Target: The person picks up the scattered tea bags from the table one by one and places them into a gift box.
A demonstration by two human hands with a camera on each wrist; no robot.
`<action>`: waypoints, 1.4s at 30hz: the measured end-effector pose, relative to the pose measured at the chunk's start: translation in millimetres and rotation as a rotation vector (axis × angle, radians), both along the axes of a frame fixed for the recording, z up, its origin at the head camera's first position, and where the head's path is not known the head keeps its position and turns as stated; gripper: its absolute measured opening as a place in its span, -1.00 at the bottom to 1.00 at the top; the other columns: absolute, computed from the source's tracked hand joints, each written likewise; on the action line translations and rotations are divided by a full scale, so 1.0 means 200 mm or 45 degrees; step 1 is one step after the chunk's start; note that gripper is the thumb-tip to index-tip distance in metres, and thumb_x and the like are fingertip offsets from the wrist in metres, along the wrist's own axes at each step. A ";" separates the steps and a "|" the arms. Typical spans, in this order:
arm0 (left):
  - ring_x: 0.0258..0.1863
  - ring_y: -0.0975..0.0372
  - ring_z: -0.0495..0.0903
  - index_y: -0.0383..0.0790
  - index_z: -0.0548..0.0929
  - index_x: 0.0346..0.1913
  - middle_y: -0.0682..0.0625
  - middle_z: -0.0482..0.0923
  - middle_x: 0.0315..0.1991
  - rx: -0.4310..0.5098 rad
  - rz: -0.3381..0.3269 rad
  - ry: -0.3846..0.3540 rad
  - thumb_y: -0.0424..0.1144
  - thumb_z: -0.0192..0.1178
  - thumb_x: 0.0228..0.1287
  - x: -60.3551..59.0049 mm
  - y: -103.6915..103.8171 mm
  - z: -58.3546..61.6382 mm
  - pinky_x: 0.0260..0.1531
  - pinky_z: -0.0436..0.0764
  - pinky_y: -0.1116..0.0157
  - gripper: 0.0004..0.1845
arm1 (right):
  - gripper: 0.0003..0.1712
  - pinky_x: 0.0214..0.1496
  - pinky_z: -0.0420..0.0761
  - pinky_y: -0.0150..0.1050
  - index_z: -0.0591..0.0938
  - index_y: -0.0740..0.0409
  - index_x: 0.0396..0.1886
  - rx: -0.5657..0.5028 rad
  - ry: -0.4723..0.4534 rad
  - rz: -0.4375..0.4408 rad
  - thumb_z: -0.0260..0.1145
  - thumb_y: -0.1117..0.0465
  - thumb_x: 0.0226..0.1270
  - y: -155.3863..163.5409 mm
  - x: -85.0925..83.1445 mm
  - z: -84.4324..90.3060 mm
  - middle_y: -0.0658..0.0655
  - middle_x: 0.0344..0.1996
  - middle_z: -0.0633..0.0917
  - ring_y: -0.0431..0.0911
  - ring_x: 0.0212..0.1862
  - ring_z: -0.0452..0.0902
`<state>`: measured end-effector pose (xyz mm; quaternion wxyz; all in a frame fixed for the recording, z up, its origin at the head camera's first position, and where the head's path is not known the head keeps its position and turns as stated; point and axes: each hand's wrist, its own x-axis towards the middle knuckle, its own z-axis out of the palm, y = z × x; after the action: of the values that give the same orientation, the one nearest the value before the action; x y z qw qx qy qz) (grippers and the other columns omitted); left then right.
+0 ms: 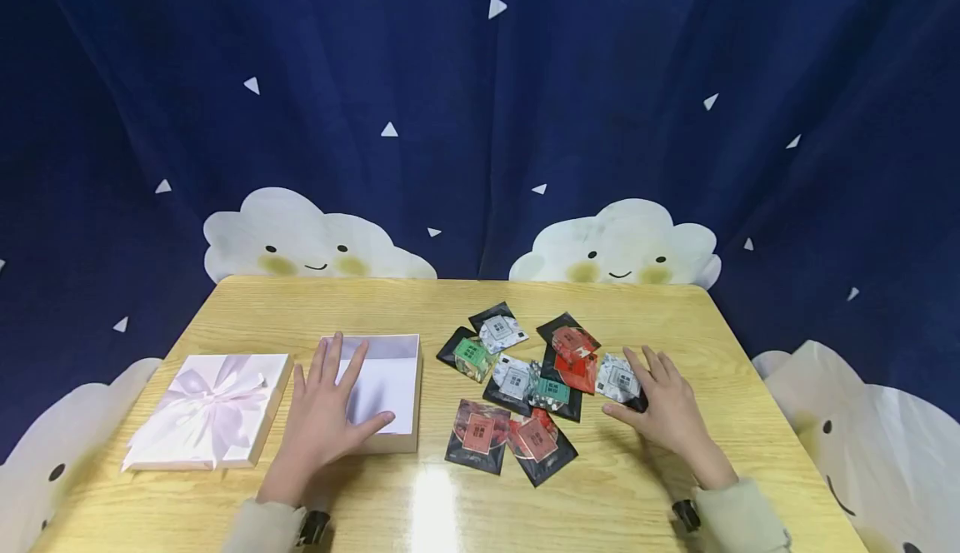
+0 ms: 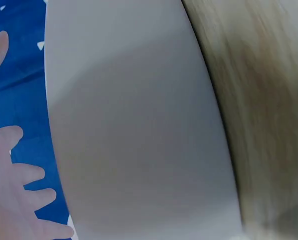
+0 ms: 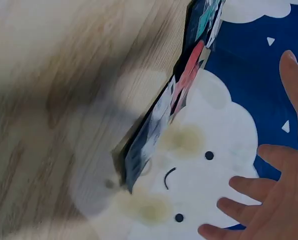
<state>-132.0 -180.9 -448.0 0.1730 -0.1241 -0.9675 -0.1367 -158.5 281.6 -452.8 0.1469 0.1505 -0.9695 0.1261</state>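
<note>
My left hand (image 1: 321, 424) hovers with spread fingers over the near left side of an open white box (image 1: 393, 443). In the left wrist view the box's pale side wall (image 2: 139, 130) fills the middle, and the fingers (image 2: 31, 173) show at the left edge. My right hand (image 1: 666, 410) is held, fingers apart, beside a white and black sachet (image 1: 619, 378); whether it touches is hard to tell in the head view. The right wrist view has that sachet (image 3: 148, 137) lying flat on the table, apart from the spread fingers (image 3: 251, 187).
Several square sachets lie in a loose cluster mid-table, among them a red one (image 1: 477, 436), a green one (image 1: 471, 355) and an overlapping red pair (image 1: 568, 341). A white lid (image 1: 262, 428) with a ribbon bow (image 1: 213, 399) stands left of the box. A dark blue curtain (image 1: 465, 78) hangs behind.
</note>
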 end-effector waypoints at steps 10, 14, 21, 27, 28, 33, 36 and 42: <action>0.26 -0.24 0.04 -0.25 0.08 0.39 -0.36 0.10 0.29 0.128 0.040 0.108 0.28 0.33 -0.28 0.05 -0.12 -0.01 0.17 0.09 -0.17 0.17 | -0.12 0.03 0.33 0.23 0.38 0.50 0.13 -0.246 -0.314 0.119 0.46 0.00 -0.07 0.14 -0.19 -0.03 0.52 -0.01 0.46 0.39 0.03 0.33; 0.23 -0.26 0.07 -0.36 0.08 0.36 -0.42 0.08 0.27 0.234 0.081 0.042 0.22 0.40 -0.33 0.08 -0.15 -0.04 0.12 0.14 -0.18 0.21 | -0.11 -0.02 0.38 0.22 0.36 0.52 0.14 -0.286 -0.450 0.090 0.45 0.00 -0.05 0.20 -0.24 -0.06 0.54 0.01 0.43 0.39 0.03 0.32; 0.21 -0.31 0.08 -0.44 0.05 0.34 -0.44 -0.01 0.30 0.352 0.130 -0.120 0.23 0.42 -0.33 0.13 -0.18 -0.09 0.05 0.20 -0.25 0.24 | -0.06 0.00 0.37 0.18 0.32 0.52 0.17 -0.339 -0.608 0.012 0.47 0.01 -0.08 0.27 -0.28 -0.10 0.53 -0.01 0.41 0.35 0.02 0.34; 0.19 -0.29 0.12 -0.55 0.08 0.29 -0.47 0.13 0.24 0.395 0.094 -0.125 0.20 0.43 -0.32 0.14 -0.20 -0.13 0.10 0.18 -0.21 0.23 | -0.10 0.00 0.13 0.23 0.43 0.53 0.06 -0.238 -0.504 0.055 0.51 0.00 -0.19 0.30 -0.32 -0.15 0.51 -0.04 0.49 0.39 -0.01 0.32; 0.19 -0.29 0.14 -0.57 0.08 0.29 -0.46 0.14 0.23 0.397 0.089 -0.122 0.20 0.43 -0.32 0.14 -0.20 -0.14 0.10 0.19 -0.20 0.23 | -0.11 -0.01 0.12 0.22 0.45 0.52 0.04 -0.221 -0.484 0.060 0.51 0.00 -0.20 0.30 -0.32 -0.16 0.50 -0.06 0.50 0.39 -0.01 0.31; 0.15 -0.29 0.21 -0.58 0.06 0.30 -0.47 0.16 0.23 0.392 0.115 -0.161 0.20 0.40 -0.25 0.15 -0.20 -0.15 0.06 0.26 -0.19 0.21 | -0.20 -0.05 0.14 0.18 0.49 0.48 -0.03 -0.205 -0.505 0.007 0.53 0.05 -0.23 0.29 -0.30 -0.17 0.51 -0.09 0.46 0.39 0.01 0.22; 0.12 -0.29 0.26 -0.55 0.03 0.32 -0.47 0.16 0.23 0.378 0.139 -0.201 0.19 0.37 -0.18 0.15 -0.20 -0.15 0.04 0.30 -0.17 0.18 | -0.25 -0.08 0.18 0.15 0.50 0.48 -0.09 -0.227 -0.494 -0.026 0.55 0.10 -0.27 0.28 -0.30 -0.17 0.50 -0.14 0.46 0.37 -0.04 0.22; 0.09 -0.31 0.29 -0.56 0.01 0.32 -0.50 0.16 0.21 0.392 0.143 -0.236 0.13 0.35 -0.12 0.15 -0.19 -0.15 0.02 0.32 -0.18 0.13 | -0.39 -0.08 0.31 0.04 0.48 0.48 -0.18 -0.345 -0.537 -0.109 0.52 0.26 -0.24 0.28 -0.31 -0.17 0.39 -0.25 0.54 0.20 -0.18 0.39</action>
<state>-102.6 -218.5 -477.6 0.1073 -0.0290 -0.9523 -0.2842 -220.2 338.0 -486.1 -0.0344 0.0587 -0.9584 0.2771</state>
